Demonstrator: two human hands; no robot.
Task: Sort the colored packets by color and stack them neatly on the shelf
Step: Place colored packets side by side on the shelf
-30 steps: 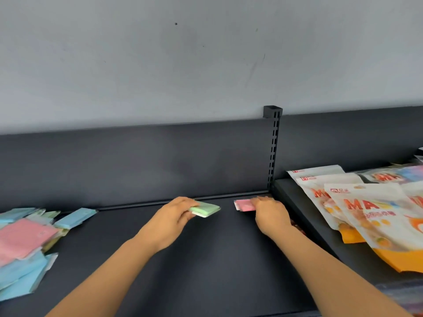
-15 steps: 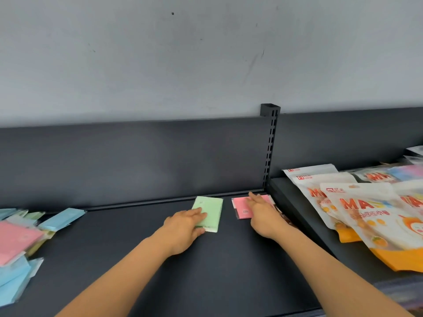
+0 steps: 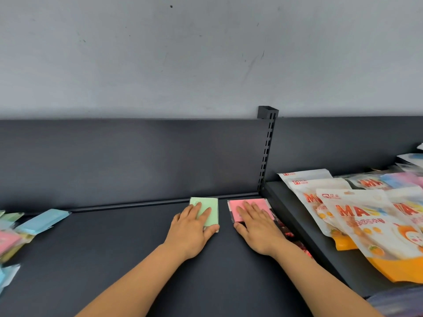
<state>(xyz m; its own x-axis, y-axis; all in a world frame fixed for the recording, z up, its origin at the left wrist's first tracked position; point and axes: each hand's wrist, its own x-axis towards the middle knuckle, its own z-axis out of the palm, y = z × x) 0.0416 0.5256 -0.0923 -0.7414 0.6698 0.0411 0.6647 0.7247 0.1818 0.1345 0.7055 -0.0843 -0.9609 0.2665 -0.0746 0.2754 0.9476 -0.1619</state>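
green packet [image 3: 210, 208] and pink packet [image 3: 265, 208] lie flat side by side at the back of the shelf [image 3: 114, 259], apart so each colour starts its own stack. my left hand [image 3: 191, 232] presses the green one with straight fingers, my right hand [image 3: 256, 227] lies flat on the pink, i judge to square them. the unsorted pile [image 3: 13, 239] sits well left.

light: even, soft | shadows: faint | edges: blurred, wide-angle bowing | centre: sharp

A scuffed pale grey wall [image 3: 206, 53] rises behind the black slotted metal upright [image 3: 266, 152]; dark grey back panels [image 3: 114, 161] flank it.
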